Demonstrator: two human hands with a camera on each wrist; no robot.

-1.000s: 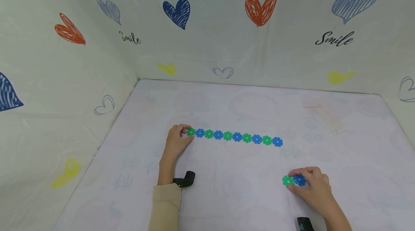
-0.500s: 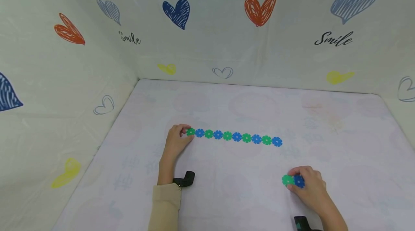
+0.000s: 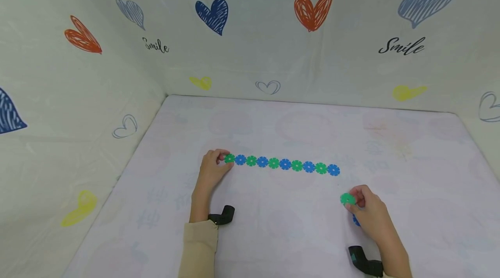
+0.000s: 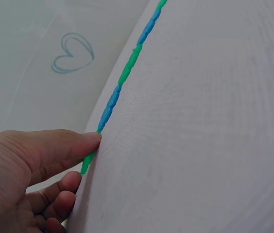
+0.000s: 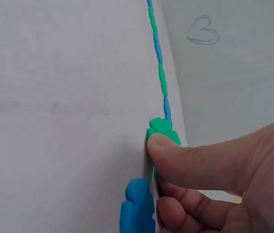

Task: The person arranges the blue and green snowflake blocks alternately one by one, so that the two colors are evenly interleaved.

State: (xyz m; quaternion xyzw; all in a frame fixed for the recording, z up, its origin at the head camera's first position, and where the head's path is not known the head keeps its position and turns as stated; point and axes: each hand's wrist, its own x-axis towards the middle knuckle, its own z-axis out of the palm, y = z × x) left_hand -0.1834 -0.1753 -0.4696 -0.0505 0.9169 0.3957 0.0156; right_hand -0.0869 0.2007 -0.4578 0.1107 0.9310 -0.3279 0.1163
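A straight row of green and blue notched snowflake discs (image 3: 285,164) lies across the table, colours alternating. At its left end, my left hand (image 3: 212,168) pinches the green end disc (image 3: 228,158) between thumb and fingers; the left wrist view shows the thumb (image 4: 86,141) on that disc. Below the row's right end, my right hand (image 3: 371,214) pinches a loose green disc (image 3: 346,199), apart from the row. A single blue disc (image 3: 356,220) shows partly from under the right hand; in the right wrist view this blue disc (image 5: 138,206) stands nearer the camera than the held green disc (image 5: 162,127).
The white table (image 3: 281,234) meets a pale cloth wall (image 3: 250,52) printed with hearts and "Smile" at the back and left. Black wrist camera mounts sit on the left wrist (image 3: 222,216) and right wrist (image 3: 365,263).
My right hand has moved up and slightly left with the green disc, away from the blue disc that was beside it. The left hand and the row have stayed in place.
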